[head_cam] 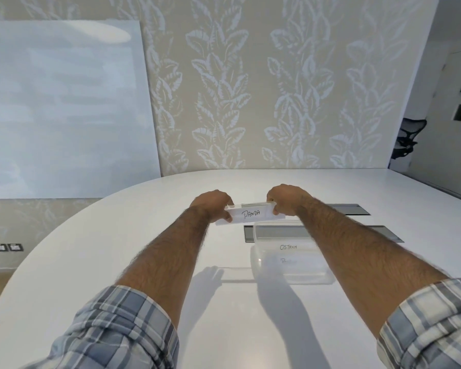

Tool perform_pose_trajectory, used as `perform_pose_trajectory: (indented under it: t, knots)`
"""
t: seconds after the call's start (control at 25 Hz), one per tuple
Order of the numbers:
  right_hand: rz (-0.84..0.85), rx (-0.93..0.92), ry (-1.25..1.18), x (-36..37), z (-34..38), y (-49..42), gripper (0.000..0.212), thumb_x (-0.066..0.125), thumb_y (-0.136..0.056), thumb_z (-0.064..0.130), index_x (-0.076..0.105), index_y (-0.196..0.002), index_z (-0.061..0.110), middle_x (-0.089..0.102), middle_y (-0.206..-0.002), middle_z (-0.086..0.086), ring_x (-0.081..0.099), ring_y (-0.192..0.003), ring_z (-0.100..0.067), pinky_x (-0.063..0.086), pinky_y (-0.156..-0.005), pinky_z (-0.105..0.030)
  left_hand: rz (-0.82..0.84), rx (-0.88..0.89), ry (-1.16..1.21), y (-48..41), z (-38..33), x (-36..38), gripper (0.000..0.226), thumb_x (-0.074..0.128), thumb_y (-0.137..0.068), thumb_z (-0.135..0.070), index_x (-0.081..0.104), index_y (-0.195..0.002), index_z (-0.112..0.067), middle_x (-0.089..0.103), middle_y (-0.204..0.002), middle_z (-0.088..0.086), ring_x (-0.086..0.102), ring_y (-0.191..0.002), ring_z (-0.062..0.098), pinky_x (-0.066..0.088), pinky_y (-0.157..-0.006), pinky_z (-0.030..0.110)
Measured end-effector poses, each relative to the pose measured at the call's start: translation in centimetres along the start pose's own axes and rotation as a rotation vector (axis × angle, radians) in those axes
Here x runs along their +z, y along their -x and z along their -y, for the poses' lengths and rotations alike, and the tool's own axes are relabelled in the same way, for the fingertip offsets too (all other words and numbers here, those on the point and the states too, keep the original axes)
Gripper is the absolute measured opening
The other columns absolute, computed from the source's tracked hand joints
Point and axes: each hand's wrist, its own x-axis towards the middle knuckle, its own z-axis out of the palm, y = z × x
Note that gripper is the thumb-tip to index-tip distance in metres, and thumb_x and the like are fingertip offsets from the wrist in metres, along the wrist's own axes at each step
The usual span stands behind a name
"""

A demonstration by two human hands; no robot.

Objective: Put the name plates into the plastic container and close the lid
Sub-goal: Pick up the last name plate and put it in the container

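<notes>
Clear acrylic, the PANDA plate (250, 214) hangs above the counter (117, 262), pinched at its ends by the left hand (214, 204) and right hand (284, 199). Keep it level, carry it toward five o'clock over the open container (290, 258), and lower it flat onto the OSTRICH plate (288, 247).
</notes>
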Motion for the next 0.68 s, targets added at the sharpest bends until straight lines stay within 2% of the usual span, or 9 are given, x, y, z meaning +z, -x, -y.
perform_pose_trajectory:
  t: [0.36,0.68]
  knots:
    - [-0.006,0.062,-0.011,1.0,-6.2,1.4,0.041,0.073,-0.078,0.017,0.063,-0.117,0.019,0.063,-0.119,-0.003,0.06,-0.106,-0.024,0.042,-0.077,-0.029,0.011,0.067,0.001,-3.1,-5.4,1.5,0.049,0.079,-0.076,-0.039,0.067,-0.124,-0.034,0.068,-0.117,-0.002,0.063,-0.105,0.024,0.045,-0.077,0.031]
    - [0.015,0.103,-0.021,4.0,-10.4,1.6,0.043,0.073,-0.08,0.017,0.061,-0.121,0.017,0.062,-0.122,-0.004,0.06,-0.109,-0.024,0.04,-0.078,-0.028,0.043,0.102,0.026,-6.0,-8.7,4.6,0.054,0.079,-0.079,-0.037,0.064,-0.13,-0.028,0.067,-0.127,-0.001,0.062,-0.115,0.024,0.046,-0.086,0.034]
